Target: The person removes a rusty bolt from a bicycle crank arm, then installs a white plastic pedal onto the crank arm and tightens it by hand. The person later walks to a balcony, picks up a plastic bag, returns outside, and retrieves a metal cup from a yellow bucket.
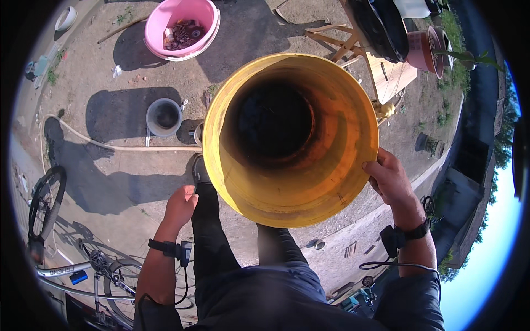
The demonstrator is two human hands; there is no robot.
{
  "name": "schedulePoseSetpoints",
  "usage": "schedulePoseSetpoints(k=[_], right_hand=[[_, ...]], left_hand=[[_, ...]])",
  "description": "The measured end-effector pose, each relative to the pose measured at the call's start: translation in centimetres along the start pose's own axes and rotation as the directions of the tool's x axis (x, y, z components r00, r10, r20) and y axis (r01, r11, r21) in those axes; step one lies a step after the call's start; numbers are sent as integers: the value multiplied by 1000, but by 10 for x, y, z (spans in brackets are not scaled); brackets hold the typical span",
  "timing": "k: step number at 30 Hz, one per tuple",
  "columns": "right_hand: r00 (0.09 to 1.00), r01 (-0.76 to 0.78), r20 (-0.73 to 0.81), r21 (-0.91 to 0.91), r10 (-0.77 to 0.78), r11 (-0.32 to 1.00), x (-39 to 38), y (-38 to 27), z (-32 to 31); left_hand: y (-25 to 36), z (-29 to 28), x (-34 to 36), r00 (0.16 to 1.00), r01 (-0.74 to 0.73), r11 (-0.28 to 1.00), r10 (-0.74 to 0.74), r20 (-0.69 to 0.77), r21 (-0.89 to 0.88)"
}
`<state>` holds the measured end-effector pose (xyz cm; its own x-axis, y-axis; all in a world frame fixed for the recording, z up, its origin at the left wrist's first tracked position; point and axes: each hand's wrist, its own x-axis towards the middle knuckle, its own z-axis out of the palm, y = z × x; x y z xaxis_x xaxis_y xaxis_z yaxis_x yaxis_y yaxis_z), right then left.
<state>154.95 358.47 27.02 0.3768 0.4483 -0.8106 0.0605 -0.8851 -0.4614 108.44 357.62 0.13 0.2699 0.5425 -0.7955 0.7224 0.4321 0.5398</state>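
Note:
A large, deep yellow bucket [353,143] is tipped so that I look straight down into its dark, stained inside. On its right side the rim is gripped by my right hand [389,179], thumb on the inner side and fingers outside. My left hand [181,208] is left of the bucket, apart from its wall, beside my leg. Its fingers are curled closed, and what they hold, if anything, is hidden.
Bare ground holds a pink tub [182,27] with scraps inside, a small grey bucket [164,117] and a pale hose [138,148]. A bicycle [99,267] lies at lower left. To the upper right are a wooden folding table [392,77] and a potted plant [425,49].

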Motion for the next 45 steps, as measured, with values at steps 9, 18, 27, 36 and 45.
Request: schedulePoseSetpoints(k=[9, 18, 27, 36, 45], right_hand=[[997, -67, -36, 39, 69, 997, 66, 59, 26], [992, -32, -126, -55, 25, 998, 205, 133, 63], [977, -60, -204, -9, 57, 998, 238, 171, 74], [989, -31, -149, -77, 20, 997, 231, 161, 83], [985, 43, -168, -23, -46, 999, 231, 181, 82]], left_hand=[[-18, -8, 71, 999, -48, 973, 51, -9, 226], [-57, 24, 218, 943, -275, 802, 333, -15, 530], [-88, 62, 309, 950, -278, 785, 309, 38, 554], [-160, 67, 359, 967, -207, 900, 248, -62, 383], [-138, 61, 371, 991, -134, 895, 122, 56, 425]])
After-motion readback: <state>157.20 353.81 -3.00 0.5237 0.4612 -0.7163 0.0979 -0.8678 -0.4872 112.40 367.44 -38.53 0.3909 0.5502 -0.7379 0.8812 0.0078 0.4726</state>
